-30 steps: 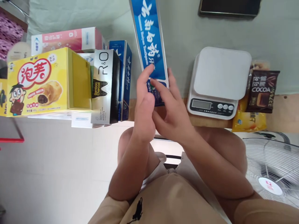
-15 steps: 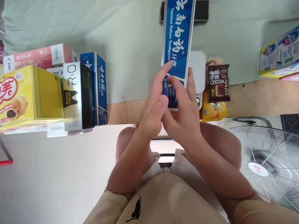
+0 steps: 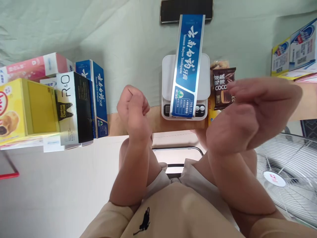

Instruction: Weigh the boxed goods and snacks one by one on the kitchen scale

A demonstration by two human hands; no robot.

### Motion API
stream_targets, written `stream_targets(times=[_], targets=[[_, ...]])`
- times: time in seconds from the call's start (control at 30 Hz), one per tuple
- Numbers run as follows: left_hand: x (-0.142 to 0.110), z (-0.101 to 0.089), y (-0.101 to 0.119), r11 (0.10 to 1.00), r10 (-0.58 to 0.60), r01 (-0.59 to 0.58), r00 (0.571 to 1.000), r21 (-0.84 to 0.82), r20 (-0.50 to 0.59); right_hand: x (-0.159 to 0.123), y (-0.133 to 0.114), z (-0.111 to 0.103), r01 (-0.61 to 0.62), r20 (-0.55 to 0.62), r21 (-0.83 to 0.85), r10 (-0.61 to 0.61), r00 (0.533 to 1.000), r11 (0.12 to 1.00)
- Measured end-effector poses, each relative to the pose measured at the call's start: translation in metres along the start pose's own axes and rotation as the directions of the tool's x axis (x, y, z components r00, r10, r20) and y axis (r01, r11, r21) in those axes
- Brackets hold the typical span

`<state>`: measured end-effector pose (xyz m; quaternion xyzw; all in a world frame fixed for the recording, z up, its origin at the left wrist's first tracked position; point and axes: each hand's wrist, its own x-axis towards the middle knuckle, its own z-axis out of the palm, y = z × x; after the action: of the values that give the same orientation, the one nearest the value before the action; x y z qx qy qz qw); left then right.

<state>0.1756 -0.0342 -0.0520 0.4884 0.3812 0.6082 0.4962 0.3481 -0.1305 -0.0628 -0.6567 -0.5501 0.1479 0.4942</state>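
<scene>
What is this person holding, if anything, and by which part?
Nothing that shows: the left hand and right hand are both curled, apart from the blue toothpaste box, which lies across the white scale.

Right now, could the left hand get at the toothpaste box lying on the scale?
Probably yes: the left hand, curled with nothing visible in it, is left of the scale, and nothing seems to stand between it and the toothpaste box.

The table (image 3: pixel 158 123) and floor (image 3: pixel 59 191) are seen from close above, forward and down, by a head camera.
</scene>
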Motion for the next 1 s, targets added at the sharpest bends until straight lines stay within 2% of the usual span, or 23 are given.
stream_targets(times=[0.1,0.2,0.3,0.37,0.47,0.7,0.8,0.9,1.0], targets=[[-0.002,0.002,0.008,0.992,-0.124,0.125,0.992,-0.025,0.03,0.006,0.003,0.001,-0.009,-0.062,0.045,0.011,0.998,0.999],[-0.006,0.002,0.009,0.988,-0.151,0.15,0.987,0.023,0.048,0.011,0.001,0.013,0.013,-0.2,0.128,0.013,0.98,0.992],[-0.01,0.001,0.006,0.988,-0.143,0.137,0.985,0.068,0.094,0.018,-0.001,0.026,0.114,-0.419,0.258,0.005,0.908,0.96],[-0.011,0.0,0.002,0.989,-0.137,0.129,0.981,0.066,0.134,0.021,-0.001,0.031,0.17,-0.486,0.323,0.009,0.874,0.931],[-0.011,-0.001,-0.002,0.993,-0.104,0.095,0.981,0.066,0.161,0.023,-0.001,0.033,0.192,-0.483,0.359,0.007,0.875,0.913],[-0.008,0.005,-0.01,0.996,-0.065,0.06,0.995,0.064,0.076,0.02,-0.001,0.034,0.2,-0.48,0.352,-0.007,0.877,0.914],[-0.006,0.007,-0.013,0.994,0.051,-0.06,0.994,0.092,0.095,0.019,-0.004,0.034,0.115,-0.464,0.273,0.026,0.886,0.955],[-0.006,0.006,-0.014,0.982,0.145,-0.159,0.981,0.104,0.125,0.017,-0.008,0.034,0.027,-0.365,0.278,0.079,0.928,0.96],[-0.009,0.004,-0.015,0.978,0.085,-0.126,0.968,0.166,0.236,0.011,-0.013,0.033,-0.026,-0.212,0.253,0.081,0.974,0.967]])
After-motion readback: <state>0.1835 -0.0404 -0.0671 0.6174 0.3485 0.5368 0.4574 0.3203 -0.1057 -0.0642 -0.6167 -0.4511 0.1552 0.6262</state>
